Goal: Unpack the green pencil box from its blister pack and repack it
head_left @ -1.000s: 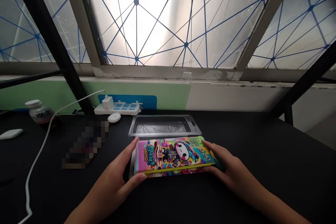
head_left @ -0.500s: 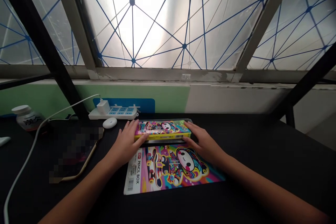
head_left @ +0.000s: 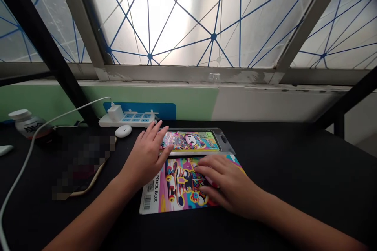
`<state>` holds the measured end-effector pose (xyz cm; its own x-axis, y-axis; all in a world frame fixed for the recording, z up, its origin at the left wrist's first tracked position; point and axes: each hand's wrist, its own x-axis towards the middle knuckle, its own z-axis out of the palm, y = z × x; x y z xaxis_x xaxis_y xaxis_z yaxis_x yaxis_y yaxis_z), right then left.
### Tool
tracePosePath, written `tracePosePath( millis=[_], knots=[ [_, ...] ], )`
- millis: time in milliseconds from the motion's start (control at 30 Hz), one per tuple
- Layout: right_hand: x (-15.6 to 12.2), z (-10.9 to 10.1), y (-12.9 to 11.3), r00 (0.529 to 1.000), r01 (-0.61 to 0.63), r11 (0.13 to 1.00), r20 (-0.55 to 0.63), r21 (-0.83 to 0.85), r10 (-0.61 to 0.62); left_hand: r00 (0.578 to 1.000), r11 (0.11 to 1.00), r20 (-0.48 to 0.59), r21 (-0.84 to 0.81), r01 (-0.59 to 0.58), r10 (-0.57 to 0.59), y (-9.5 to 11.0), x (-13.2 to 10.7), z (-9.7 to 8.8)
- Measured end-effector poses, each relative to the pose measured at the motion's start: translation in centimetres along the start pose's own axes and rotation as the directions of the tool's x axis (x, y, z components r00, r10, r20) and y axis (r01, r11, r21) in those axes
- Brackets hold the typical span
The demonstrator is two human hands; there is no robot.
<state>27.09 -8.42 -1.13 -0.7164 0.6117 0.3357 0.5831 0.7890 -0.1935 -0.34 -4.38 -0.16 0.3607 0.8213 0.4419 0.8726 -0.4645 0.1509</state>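
Note:
My left hand point(head_left: 150, 152) rests over the left end of the colourful cartoon pencil box point(head_left: 193, 141), its fingers spread. The box lies flat in a clear plastic case point(head_left: 226, 141), whose bare right end has a dark slot. Nearer to me lies a printed card marked "PENCIL BOX" point(head_left: 173, 200), with a barcode on its left edge. My right hand point(head_left: 222, 180) is over the right half of this card, palm down and fingers stretched out, hiding much of the cartoon figure. Neither hand is closed round anything.
A white power strip point(head_left: 129, 118) with a plugged-in charger stands by the wall. In front of it is a small white oval case point(head_left: 123, 131). At left are a jar point(head_left: 28, 125), a white cable point(head_left: 29, 155) and a blurred-out item with a tan edge point(head_left: 91, 184).
The pencil box has gone from between both hands down into the clear case. My right hand has left its right end and moved towards me, onto the card. The view has shifted slightly.

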Motion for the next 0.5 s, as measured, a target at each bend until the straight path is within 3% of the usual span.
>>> tracePosePath(
  millis=[100, 200, 267, 367, 500],
  knots=[
    [0.5, 0.3, -1.1, 0.961, -0.123, 0.989, 0.260, 0.082, 0.098, 0.998, 0.998, 0.029, 0.035, -0.056, 0.055, 1.4, 0.4, 0.6],
    [0.6, 0.1, -1.0, 0.916, -0.209, 0.972, 0.369, 0.104, 0.157, 0.989, 0.996, 0.145, 0.078, -0.051, 0.039, 1.4, 0.7, 1.6],
    [0.5, -0.2, -0.8, 0.915, -0.239, 0.965, 0.356, 0.104, 0.188, 0.980, 0.995, 0.200, 0.099, -0.016, -0.004, 0.7, 0.9, 1.9],
    [0.3, -0.4, -0.7, 0.935, -0.287, 0.956, 0.234, 0.064, 0.266, 0.973, 0.991, 0.212, 0.120, 0.063, -0.088, -0.5, 1.0, 1.6],
    [0.1, 0.1, -0.7, 0.925, -0.364, 0.930, 0.101, -0.049, 0.368, 0.964, 0.984, 0.218, 0.129, 0.125, -0.152, -1.3, 1.0, 1.0]
  ],
)
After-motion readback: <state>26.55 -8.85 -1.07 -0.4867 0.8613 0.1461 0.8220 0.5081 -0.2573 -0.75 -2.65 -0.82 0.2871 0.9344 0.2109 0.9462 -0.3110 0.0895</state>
